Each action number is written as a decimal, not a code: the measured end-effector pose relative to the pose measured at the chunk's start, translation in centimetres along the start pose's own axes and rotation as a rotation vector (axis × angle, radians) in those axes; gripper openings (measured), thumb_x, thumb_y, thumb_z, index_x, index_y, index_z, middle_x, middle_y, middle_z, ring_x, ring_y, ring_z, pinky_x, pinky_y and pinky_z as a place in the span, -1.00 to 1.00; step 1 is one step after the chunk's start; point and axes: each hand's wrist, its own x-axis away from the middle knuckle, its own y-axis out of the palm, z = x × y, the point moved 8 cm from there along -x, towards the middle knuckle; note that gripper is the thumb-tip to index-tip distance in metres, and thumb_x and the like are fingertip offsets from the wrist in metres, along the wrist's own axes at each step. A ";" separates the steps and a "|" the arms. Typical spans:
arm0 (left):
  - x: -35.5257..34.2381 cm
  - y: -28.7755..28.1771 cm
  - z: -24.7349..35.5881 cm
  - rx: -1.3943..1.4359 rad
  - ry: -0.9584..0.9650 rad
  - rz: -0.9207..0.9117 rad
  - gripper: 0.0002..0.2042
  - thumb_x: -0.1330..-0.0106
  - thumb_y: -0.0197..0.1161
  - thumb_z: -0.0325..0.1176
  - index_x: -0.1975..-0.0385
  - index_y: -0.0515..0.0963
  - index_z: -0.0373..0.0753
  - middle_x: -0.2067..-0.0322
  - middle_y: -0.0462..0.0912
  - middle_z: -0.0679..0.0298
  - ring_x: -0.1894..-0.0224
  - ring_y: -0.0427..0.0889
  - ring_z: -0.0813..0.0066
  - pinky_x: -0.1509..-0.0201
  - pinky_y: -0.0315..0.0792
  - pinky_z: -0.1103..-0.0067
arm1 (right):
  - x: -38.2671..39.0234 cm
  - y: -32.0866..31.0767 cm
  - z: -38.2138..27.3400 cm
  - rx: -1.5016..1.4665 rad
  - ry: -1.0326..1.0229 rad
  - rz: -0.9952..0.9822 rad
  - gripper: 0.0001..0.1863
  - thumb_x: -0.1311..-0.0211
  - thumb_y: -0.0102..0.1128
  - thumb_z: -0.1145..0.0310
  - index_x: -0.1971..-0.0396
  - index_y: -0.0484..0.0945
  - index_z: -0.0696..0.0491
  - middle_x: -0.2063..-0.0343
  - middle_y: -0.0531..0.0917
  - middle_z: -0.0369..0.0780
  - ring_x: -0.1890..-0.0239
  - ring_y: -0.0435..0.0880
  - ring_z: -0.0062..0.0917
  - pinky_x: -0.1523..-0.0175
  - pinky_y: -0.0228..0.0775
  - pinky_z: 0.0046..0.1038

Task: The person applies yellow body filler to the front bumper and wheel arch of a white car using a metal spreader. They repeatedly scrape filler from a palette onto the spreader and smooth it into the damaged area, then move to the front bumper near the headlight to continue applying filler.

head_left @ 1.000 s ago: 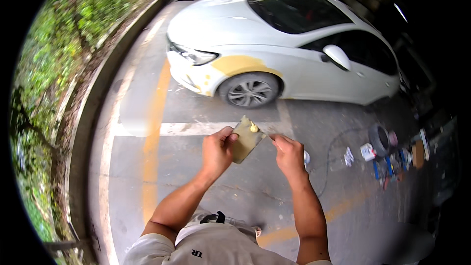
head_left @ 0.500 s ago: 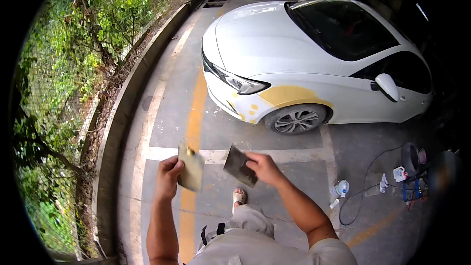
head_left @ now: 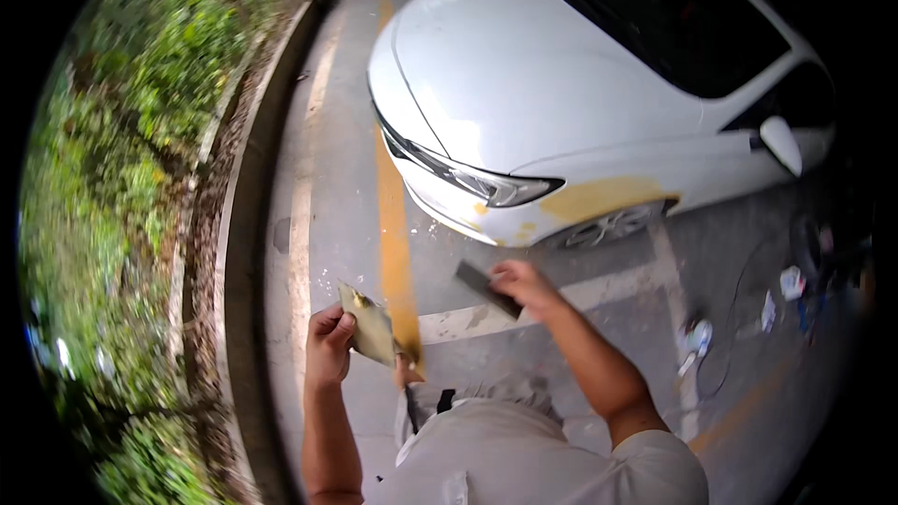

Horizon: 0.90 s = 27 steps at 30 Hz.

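Note:
My left hand (head_left: pixel 331 341) grips the edge of a flat, pale putty board (head_left: pixel 372 329), thumb on top. A dab of yellow putty (head_left: pixel 361 300) sits near its upper end. To the right, my right hand (head_left: pixel 526 286) is closed on a dark, flat putty spreader (head_left: pixel 475 279), which appears narrow and nearly edge-on. The two tools are apart. Ahead stands a white car (head_left: pixel 468 56), out of reach of both tools. Dried yellow filler (head_left: pixel 603 196) covers its fender above the front wheel (head_left: pixel 613 226), with smaller spots on the bumper.
A low concrete curb (head_left: pixel 245 196) runs along the left, with green plants (head_left: pixel 178 56) beyond. Yellow (head_left: pixel 397 243) and white (head_left: pixel 599 286) lines mark the floor. At the right are a round white-lidded container (head_left: pixel 694 337), a cable (head_left: pixel 732 309) and a white bottle (head_left: pixel 792 282).
The view has moved nearer the car and tilted. The spreader has turned from showing its face to nearly edge-on. The putty board has tilted, its lower end swinging right. Both hands keep their hold.

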 end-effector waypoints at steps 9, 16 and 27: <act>-21.6 -2.4 -6.0 -0.175 -0.503 -0.530 -0.77 -0.34 0.08 -0.29 0.24 0.49 -0.36 0.38 0.57 0.31 0.35 0.52 0.59 0.28 0.41 0.63 | 4.5 0.9 16.0 -0.926 0.080 1.086 -0.76 -0.20 0.00 0.55 0.13 0.47 0.18 0.26 0.61 -0.23 0.27 0.61 -0.49 0.18 0.45 -0.45; -29.2 -1.9 -6.4 -0.334 -0.550 -0.687 -0.80 -0.35 0.02 -0.38 0.17 0.48 -0.34 0.35 0.57 0.35 0.36 0.51 0.65 0.32 0.38 0.68 | 1.5 9.9 21.2 -1.068 0.146 1.341 -0.75 -0.23 -0.04 0.50 0.09 0.43 0.17 0.26 0.59 -0.21 0.27 0.62 -0.46 0.19 0.47 -0.42; -38.3 -0.2 -14.8 -0.606 -0.808 -0.943 -0.82 -0.34 0.03 -0.41 0.15 0.46 -0.33 0.34 0.57 0.37 0.41 0.45 0.73 0.40 0.27 0.74 | -8.4 8.4 24.1 -0.488 0.368 1.740 -0.79 -0.02 0.21 0.40 0.34 0.55 0.17 0.57 0.61 -0.15 0.52 0.58 -0.46 0.37 0.36 -0.43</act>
